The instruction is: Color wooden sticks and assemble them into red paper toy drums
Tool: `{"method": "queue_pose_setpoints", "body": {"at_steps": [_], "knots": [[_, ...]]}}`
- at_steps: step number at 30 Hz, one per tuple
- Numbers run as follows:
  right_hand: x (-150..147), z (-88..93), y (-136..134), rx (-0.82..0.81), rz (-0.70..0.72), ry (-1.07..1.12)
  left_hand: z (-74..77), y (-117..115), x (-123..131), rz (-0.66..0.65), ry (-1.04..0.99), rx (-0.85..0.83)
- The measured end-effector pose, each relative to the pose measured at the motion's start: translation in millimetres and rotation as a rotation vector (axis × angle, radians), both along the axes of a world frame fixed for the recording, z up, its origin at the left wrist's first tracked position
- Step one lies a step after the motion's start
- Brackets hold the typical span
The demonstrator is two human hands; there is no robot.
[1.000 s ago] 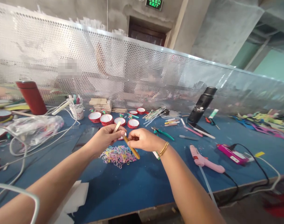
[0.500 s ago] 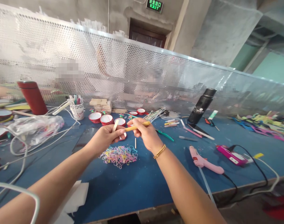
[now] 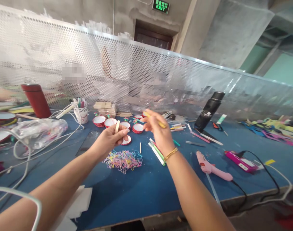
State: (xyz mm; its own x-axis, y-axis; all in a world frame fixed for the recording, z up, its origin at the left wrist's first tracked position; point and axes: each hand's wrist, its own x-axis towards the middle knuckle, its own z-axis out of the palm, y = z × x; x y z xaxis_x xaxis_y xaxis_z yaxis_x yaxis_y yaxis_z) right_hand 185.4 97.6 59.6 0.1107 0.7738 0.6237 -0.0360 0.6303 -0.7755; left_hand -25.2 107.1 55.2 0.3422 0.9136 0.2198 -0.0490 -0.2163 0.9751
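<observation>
My left hand (image 3: pixel 116 136) pinches a pale flat wooden craft stick (image 3: pixel 117 126), which points up from its fingers. To the right and a little higher, my right hand (image 3: pixel 158 130) holds a yellow marker (image 3: pixel 162 124) lying slantwise across the fingers. The two hands are apart. Below my left hand lies a pile of pastel rubber bands (image 3: pixel 123 161). Several small round red-rimmed pieces with white tops (image 3: pixel 138 128) stand behind the hands. White and green markers (image 3: pixel 157 153) lie beneath my right wrist, partly covered by it.
A pink glue gun (image 3: pixel 213 168) and a magenta power strip (image 3: pixel 241 161) lie on the right. Farther back stand a black bottle (image 3: pixel 210 109), a red flask (image 3: pixel 37 101) and a paper cup (image 3: pixel 81 114). White cable (image 3: pixel 28 157) loops across the left. Wooden blocks (image 3: pixel 104 108) sit behind.
My right hand has moved right and up with the yellow marker, away from my left hand. Markers under the right wrist have come into view. My left hand keeps the craft stick.
</observation>
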Motion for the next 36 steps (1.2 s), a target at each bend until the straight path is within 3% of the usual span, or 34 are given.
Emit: {"method": "queue_pose_setpoints", "body": {"at_steps": [3,9,12,16,19,24,30,36], "knots": [[-27,-10.9,-7,0.054,0.137,-0.266,-0.6,-6,5,-0.058,-0.039,0.009],[-41,-12.5,-14,0.103,0.143,-0.320,3.2,-10,5,-0.185,-0.017,-0.034],[-31,-14.1,-7,0.100,0.054,-0.373,1.5,-9,4,-0.138,0.008,-0.087],[-12,-26.5,10,0.083,-0.233,-0.651,-1.4,-5,2,0.082,0.021,-0.196],[-2,-35.7,21,0.073,-0.291,-0.749,-1.6,-4,2,0.101,0.004,-0.254],[-4,-30.9,19,0.088,-0.362,-0.628,-4.8,-7,3,0.025,-0.005,-0.274],[-30,-18.2,-3,0.076,-0.108,-0.283,-9.8,-13,4,-0.193,0.090,-0.309],[-36,-14.7,-7,0.070,-0.122,-0.245,-4.5,-17,7,-0.292,0.095,-0.295]]}}
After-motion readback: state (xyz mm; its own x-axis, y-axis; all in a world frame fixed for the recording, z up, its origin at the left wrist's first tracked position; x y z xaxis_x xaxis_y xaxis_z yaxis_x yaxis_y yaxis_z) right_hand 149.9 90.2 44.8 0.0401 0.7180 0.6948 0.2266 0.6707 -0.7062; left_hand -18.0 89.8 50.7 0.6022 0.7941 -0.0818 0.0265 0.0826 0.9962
